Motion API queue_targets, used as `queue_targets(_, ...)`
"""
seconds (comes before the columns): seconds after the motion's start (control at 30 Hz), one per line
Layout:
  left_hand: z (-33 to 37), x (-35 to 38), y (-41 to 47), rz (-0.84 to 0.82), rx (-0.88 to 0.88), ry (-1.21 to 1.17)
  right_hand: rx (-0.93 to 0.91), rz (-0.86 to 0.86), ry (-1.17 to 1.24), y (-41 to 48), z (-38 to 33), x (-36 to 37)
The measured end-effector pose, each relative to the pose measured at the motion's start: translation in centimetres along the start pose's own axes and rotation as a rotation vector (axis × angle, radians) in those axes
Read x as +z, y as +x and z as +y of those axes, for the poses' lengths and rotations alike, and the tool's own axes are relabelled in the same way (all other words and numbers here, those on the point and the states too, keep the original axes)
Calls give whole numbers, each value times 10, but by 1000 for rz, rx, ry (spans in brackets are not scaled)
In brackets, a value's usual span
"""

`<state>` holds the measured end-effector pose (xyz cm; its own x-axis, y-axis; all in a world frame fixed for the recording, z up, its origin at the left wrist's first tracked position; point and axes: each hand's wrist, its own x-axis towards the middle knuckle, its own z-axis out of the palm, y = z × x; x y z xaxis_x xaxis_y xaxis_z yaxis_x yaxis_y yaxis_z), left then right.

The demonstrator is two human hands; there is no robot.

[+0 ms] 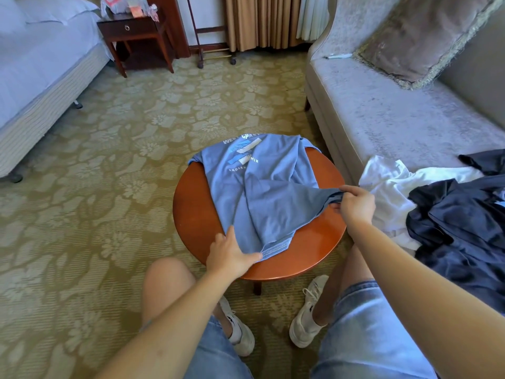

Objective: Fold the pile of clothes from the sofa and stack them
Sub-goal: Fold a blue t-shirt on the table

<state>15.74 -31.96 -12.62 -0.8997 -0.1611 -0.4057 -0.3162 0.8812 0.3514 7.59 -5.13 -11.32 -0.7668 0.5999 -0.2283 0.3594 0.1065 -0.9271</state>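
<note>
Head view: early in the task. You have one blue T-shirt [259, 192] spread on the round worktop [191, 214], centre of frame, print side up, top end hanging off the far edge. It looks part-folded: one side is already drawn over the middle, creases run diagonally, not squared yet. No finished stack shows anywhere. The rest of the pile sits on the sofa [382, 119] at right of frame: a white garment [390, 187] and dark navy clothes [459, 222], all crumpled, none folded. So nearly everything is left, I judge.

Your hands are apart, one at each near corner of the shirt. Your left hand [232, 253], lower centre, lies with fingers spread and straight on the near-left hem, holding it down against the worktop. Your right hand [355, 203], right of centre, pinches the shirt's right-hand edge between thumb and fingers, and pulls that fabric taut just above the worktop rim, close beside the white garment.
</note>
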Motion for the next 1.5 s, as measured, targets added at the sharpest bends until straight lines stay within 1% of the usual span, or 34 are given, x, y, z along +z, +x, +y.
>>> queue_targets(0.03, -3, 6, -1, -28, 3, 40, -1, -12, -4, -1, 2, 3)
queue_targets(0.1, -7, 9, 0, -31, 12, 27, -19, -36, -19, -4, 2, 7)
queue_targets(0.17, -12, 5, 6, -16, -28, -78, -57, -49, -72, -3, 2, 9)
queue_targets(0.23, -20, -1, 12, 13, -81, -166, -116, -80, -191, -6, 0, 8)
queue_targets(0.27, -23, -3, 16, 43, -94, -210, -175, -111, -263, -11, -3, 9)
queue_targets(0.33, -26, -6, 20, 130, -82, -369, -363, -213, -403, -27, -6, 13)
queue_targets(0.37, -23, -9, 19, 172, -59, -451, -476, -285, -484, -38, -7, 17)
queue_targets(0.43, -12, -16, 18, 221, 30, -540, -669, -467, -633, -61, -5, 30)
queue_targets(0.5, 1, -20, 17, 218, 141, -577, -807, -620, -747, -85, -4, 45)
queue_targets(0.53, 7, -22, 17, 211, 186, -584, -855, -667, -785, -94, -5, 52)
queue_targets(0.63, 15, -28, 18, 213, 256, -562, -931, -724, -807, -109, -8, 69)
queue_targets(0.7, 15, -31, 19, 244, 279, -564, -967, -691, -754, -111, -8, 73)
queue_targets(0.77, 14, -33, 17, 259, 298, -587, -960, -655, -700, -109, -7, 75)
queue_targets(0.83, 11, -32, 16, 248, 294, -594, -879, -641, -639, -107, -9, 74)
queue_targets(0.9, 6, -27, 15, 239, 277, -516, -803, -607, -583, -102, -13, 72)
queue_targets(0.97, -2, -21, 16, 255, 273, -365, -769, -570, -551, -95, -17, 70)
queue_targets(1.07, -13, -17, 14, 309, 263, -229, -761, -533, -548, -84, -19, 66)
queue_targets(1.17, -18, -19, 10, 369, 287, -163, -785, -503, -575, -76, -11, 63)
queue_targets(1.23, -18, -22, 8, 360, 305, -112, -799, -468, -585, -72, -8, 63)
queue_targets(1.33, -20, -24, 7, 269, 271, -67, -802, -426, -589, -70, -7, 59)
queue_targets(1.4, -23, -23, 9, 206, 231, -137, -784, -434, -572, -72, -9, 55)
queue_targets(1.47, -23, -24, 13, 162, 169, -330, -712, -454, -501, -76, -14, 50)
queue_targets(1.5, -22, -29, 14, 146, 122, -473, -673, -439, -449, -76, -17, 47)
